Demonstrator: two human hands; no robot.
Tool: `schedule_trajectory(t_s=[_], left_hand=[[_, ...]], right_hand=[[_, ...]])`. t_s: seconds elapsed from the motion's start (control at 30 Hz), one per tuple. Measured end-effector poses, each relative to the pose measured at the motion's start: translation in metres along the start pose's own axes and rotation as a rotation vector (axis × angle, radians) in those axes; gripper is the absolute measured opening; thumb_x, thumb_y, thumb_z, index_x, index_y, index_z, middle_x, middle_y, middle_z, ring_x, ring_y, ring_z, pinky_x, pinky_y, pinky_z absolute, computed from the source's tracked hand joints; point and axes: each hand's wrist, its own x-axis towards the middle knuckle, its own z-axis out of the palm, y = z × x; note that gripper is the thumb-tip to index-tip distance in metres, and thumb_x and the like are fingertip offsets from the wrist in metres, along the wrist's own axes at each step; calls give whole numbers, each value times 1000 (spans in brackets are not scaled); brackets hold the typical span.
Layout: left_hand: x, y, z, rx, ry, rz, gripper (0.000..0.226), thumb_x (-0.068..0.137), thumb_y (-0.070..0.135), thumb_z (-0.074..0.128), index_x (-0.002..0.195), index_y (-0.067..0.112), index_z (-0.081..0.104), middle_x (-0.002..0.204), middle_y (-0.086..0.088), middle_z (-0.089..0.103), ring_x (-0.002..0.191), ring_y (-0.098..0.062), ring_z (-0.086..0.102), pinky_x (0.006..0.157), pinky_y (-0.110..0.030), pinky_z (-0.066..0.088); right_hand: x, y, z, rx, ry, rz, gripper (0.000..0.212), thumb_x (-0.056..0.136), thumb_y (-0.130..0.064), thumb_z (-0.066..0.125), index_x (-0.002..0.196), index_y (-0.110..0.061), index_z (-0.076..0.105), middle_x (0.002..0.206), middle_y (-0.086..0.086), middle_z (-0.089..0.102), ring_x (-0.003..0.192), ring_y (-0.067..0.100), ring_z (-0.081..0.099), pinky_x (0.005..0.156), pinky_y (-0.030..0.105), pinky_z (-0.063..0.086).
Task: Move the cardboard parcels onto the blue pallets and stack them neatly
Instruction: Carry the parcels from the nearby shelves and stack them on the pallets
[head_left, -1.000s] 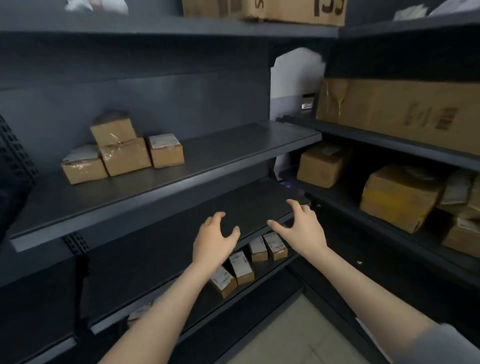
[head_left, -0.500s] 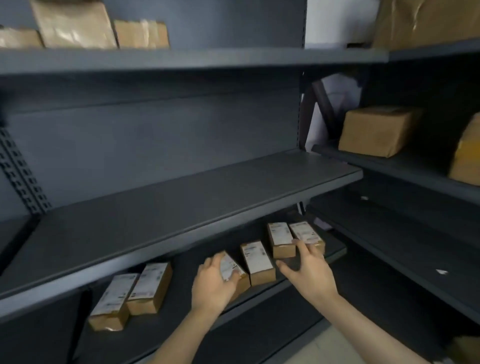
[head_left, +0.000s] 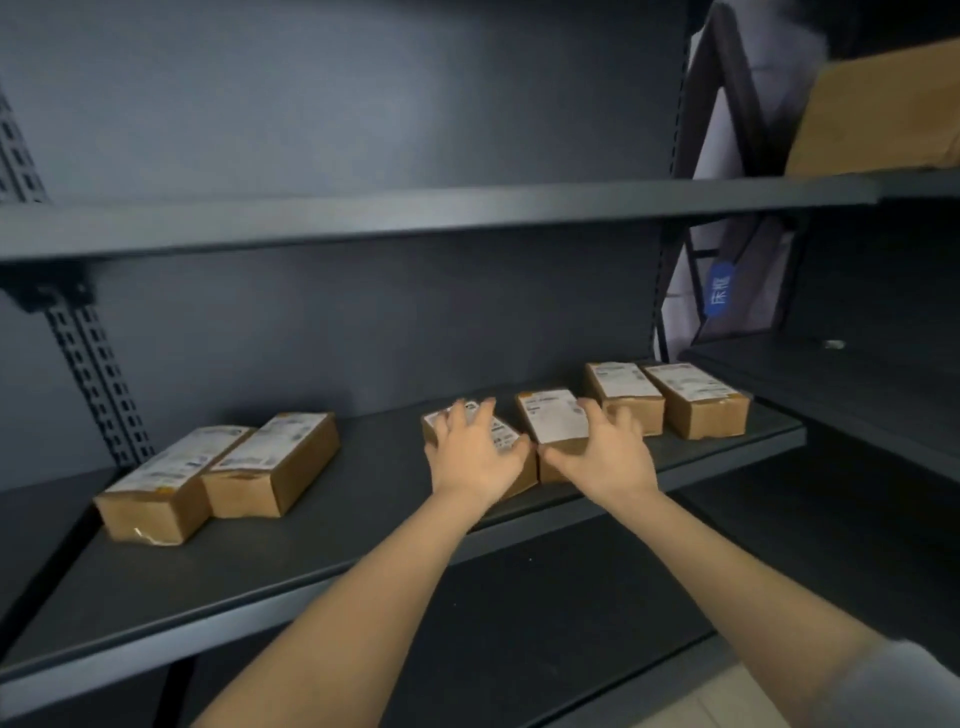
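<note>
In the head view, both hands lay spread, palms down, on the two middle parcels of a dark shelf (head_left: 363, 525). The left hand (head_left: 475, 457) covered the left middle parcel (head_left: 498, 431), fingers splayed over its label and not yet curled round its sides. The right hand (head_left: 605, 454) rested on the near end of the right middle parcel (head_left: 553, 421), likewise open, with no grip closed on anything. Each parcel sat directly under its hand, and its long axis ran away from the wrist toward the shelf back. The two parcels stood just beside each other, possibly touching.

Beyond the right hand stood another pair of parcels (head_left: 670, 397), close enough to crowd its fingers. Well off beyond the left hand lay a further pair (head_left: 218, 475). The upper shelf (head_left: 415, 218) overhung all of them, so a lift probably had to come out toward the person. No blue pallets showed.
</note>
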Motion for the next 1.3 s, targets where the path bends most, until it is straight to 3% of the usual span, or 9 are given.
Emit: schedule_trajectory(t_s=[0.1, 0.17, 0.43, 0.73, 1.1, 1.3], left_hand=[[23, 10, 11, 57, -98, -8, 62, 89, 59, 41, 145, 36, 30, 159, -4, 9, 145, -33, 3, 114, -57, 15], [28, 12, 21, 110, -180, -35, 57, 90, 60, 35, 142, 36, 35, 158, -4, 12, 145, -34, 1, 112, -61, 14], [27, 5, 36, 201, -70, -1, 39, 95, 47, 34, 131, 33, 44, 144, -6, 34, 139, -35, 18, 98, -57, 31], [23, -14, 13, 494, -231, 127, 47, 93, 56, 37, 133, 35, 30, 148, -6, 25, 135, -38, 23, 93, -56, 41], [-7, -56, -52, 467, -121, 136, 44, 90, 56, 43, 129, 36, 36, 141, -4, 32, 133, -31, 26, 97, -56, 38], [-44, -66, -107, 482, -73, 104, 43, 90, 56, 44, 128, 36, 36, 141, -3, 34, 130, -31, 29, 96, -52, 42]], right_hand=[[21, -5, 16, 6, -44, 3, 70, 85, -55, 53, 145, -27, 31, 146, 17, 26, 133, 37, 27, 103, 46, 35], [27, -4, 26, -15, -69, -3, 64, 88, -52, 49, 145, -28, 33, 146, 16, 26, 132, 37, 27, 102, 46, 35], [25, 4, 44, -194, 56, -62, 66, 89, -61, 41, 146, -30, 32, 145, 15, 30, 127, 35, 30, 94, 42, 44], [24, 5, 35, -285, -62, -68, 73, 86, -66, 44, 148, -34, 21, 151, 14, 22, 129, 38, 29, 88, 42, 47], [7, -2, 15, -202, -105, -35, 73, 88, -58, 48, 149, -32, 18, 151, 16, 23, 134, 39, 25, 96, 43, 43], [-23, -53, -7, -145, -42, -188, 73, 86, -57, 50, 149, -29, 24, 145, 16, 31, 126, 37, 32, 95, 41, 41]])
